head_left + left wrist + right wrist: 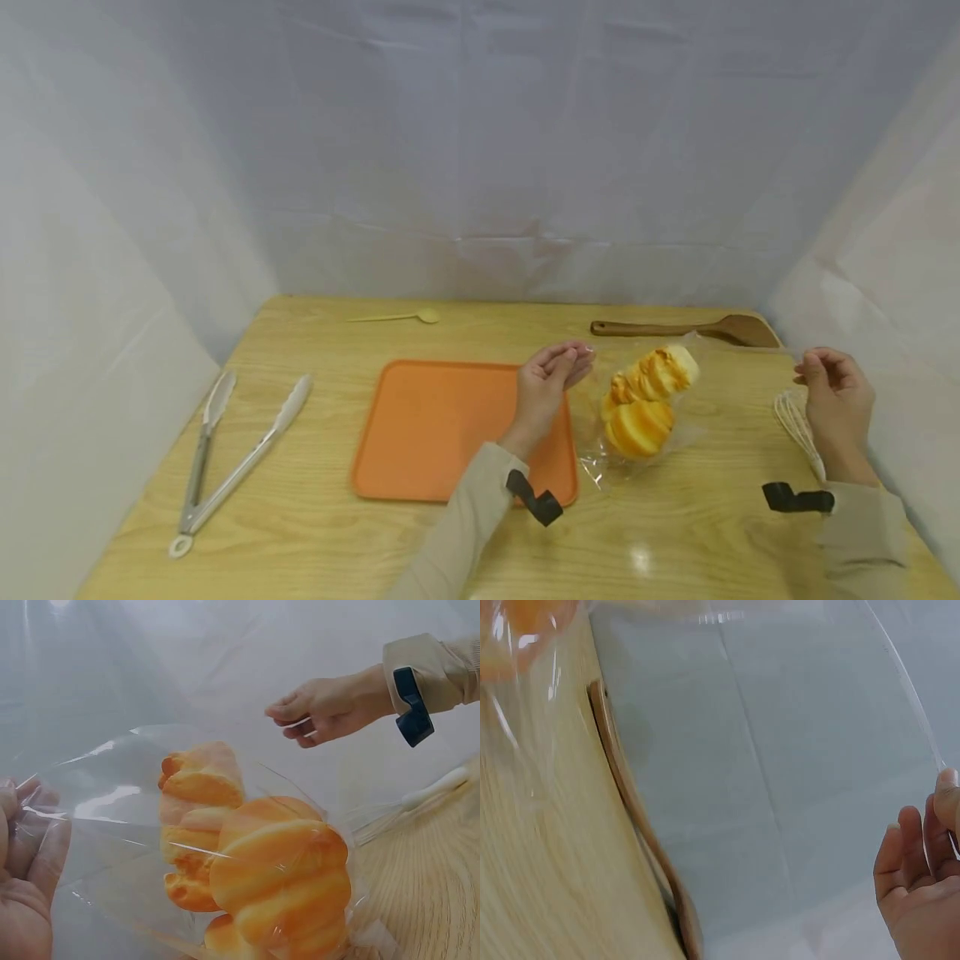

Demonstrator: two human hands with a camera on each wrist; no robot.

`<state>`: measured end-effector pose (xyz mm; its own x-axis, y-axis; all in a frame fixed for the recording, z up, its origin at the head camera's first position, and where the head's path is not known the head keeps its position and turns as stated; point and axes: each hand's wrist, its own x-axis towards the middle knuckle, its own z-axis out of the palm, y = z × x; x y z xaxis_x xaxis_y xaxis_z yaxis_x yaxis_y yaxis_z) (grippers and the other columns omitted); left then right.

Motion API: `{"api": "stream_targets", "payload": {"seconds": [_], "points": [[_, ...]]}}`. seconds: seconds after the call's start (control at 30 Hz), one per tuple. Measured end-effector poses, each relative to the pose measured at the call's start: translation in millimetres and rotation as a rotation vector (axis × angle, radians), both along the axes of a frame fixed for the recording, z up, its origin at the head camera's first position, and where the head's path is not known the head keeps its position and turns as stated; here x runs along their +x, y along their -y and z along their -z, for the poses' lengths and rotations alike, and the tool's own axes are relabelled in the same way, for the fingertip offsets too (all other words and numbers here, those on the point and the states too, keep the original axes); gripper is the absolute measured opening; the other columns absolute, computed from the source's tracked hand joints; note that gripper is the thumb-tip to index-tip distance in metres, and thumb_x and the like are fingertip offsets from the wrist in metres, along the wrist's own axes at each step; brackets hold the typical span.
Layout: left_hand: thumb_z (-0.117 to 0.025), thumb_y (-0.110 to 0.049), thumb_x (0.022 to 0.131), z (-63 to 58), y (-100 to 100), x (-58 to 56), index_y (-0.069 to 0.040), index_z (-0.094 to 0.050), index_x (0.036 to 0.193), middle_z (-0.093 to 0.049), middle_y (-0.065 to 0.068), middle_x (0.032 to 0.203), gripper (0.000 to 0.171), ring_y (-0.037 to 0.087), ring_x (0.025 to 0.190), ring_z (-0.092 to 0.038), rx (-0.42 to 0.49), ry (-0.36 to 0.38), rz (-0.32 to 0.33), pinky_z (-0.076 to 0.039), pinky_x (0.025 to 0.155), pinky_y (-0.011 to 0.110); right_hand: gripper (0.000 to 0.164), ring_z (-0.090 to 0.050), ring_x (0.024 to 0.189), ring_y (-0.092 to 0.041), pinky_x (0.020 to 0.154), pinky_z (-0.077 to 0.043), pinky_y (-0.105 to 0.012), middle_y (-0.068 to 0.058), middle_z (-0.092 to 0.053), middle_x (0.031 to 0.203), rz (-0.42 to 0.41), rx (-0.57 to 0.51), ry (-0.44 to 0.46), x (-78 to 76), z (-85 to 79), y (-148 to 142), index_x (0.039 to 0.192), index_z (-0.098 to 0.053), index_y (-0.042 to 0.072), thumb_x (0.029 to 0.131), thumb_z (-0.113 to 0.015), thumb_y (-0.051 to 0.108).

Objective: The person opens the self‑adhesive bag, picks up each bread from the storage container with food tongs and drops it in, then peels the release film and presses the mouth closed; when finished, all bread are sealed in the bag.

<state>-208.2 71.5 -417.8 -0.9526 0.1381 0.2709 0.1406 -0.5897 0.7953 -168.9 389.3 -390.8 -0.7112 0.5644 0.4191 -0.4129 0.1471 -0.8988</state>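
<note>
My left hand (542, 392) pinches the edge of a clear plastic bag (105, 801), held up over the right side of the tray. Inside the bag are golden bread rolls: a broad ridged one (283, 870) and a lumpy, twisted one (652, 375). Off to the right, my right hand (838, 404) pinches the end of a thin clear strip (909, 684) between thumb and finger. The strip stretches leftward toward the bag; where its other end lies, I cannot tell. In the left wrist view the right hand is well apart from the rolls.
An orange tray (442, 433) lies mid-table. Metal tongs (243, 467) rest spread at the left. A small yellow spoon (426, 316) and a wooden spatula (738, 330) lie along the back edge. Beside my right hand is a whisk (795, 421). Pale sheets enclose the table.
</note>
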Motion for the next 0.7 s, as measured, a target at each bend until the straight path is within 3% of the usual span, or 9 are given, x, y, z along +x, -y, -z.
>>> {"api": "stream_targets", "payload": {"seconds": [0.1,0.3,0.4,0.47,0.7], "points": [[-0.056,-0.005,0.098,0.8,-1,-0.3,0.018,-0.057,0.116,-0.074,0.014,0.106,0.029,0.008,0.092,-0.072,-0.002,0.004,0.008,-0.057,0.089,0.032,0.017,-0.059,0.066,0.0,0.061,-0.048,-0.005,0.008,-0.063,0.074,0.022,-0.058,0.007,5.0,4.1,-13,0.083,-0.067,0.012,0.092,-0.06,0.0],[-0.055,-0.003,0.098,1.1,-6,-0.1,0.017,-0.058,0.116,-0.07,0.025,0.111,0.027,0.007,0.091,-0.072,-0.002,0.029,0.01,-0.057,0.09,0.033,0.019,-0.058,0.064,0.001,0.059,-0.048,-0.005,0.008,-0.062,0.072,0.099,-0.125,0.006,16.5,6.5,-35,0.082,-0.066,0.016,0.092,-0.061,0.001],[-0.055,-0.005,0.098,1.7,-8,0.1,0.016,-0.058,0.117,-0.071,0.024,0.11,0.028,0.007,0.09,-0.072,0.005,0.04,0.003,-0.057,0.09,0.034,0.018,-0.057,0.062,0.0,0.058,-0.048,-0.005,0.006,-0.06,0.069,0.155,-0.19,-0.001,20.8,1.8,-46,0.081,-0.065,0.015,0.093,-0.06,0.003],[-0.055,-0.006,0.099,1.7,-8,0.4,0.017,-0.057,0.117,-0.069,0.027,0.112,0.03,0.007,0.091,-0.072,0.001,0.034,-0.004,-0.057,0.091,0.035,0.017,-0.056,0.062,0.0,0.057,-0.048,-0.005,0.007,-0.059,0.07,0.202,-0.207,0.026,22.5,-1.1,-53,0.081,-0.064,0.016,0.094,-0.059,0.005],[-0.055,-0.007,0.099,1.8,-7,-0.1,0.02,-0.055,0.119,-0.073,0.016,0.107,0.033,0.007,0.091,-0.072,0.003,0.035,-0.011,-0.057,0.09,0.034,0.007,-0.051,0.071,0.003,0.058,-0.043,-0.002,0.009,-0.052,0.084,0.287,-0.219,0.195,28.8,3.4,-68,0.091,-0.059,0.023,0.097,-0.056,0.021]]}}
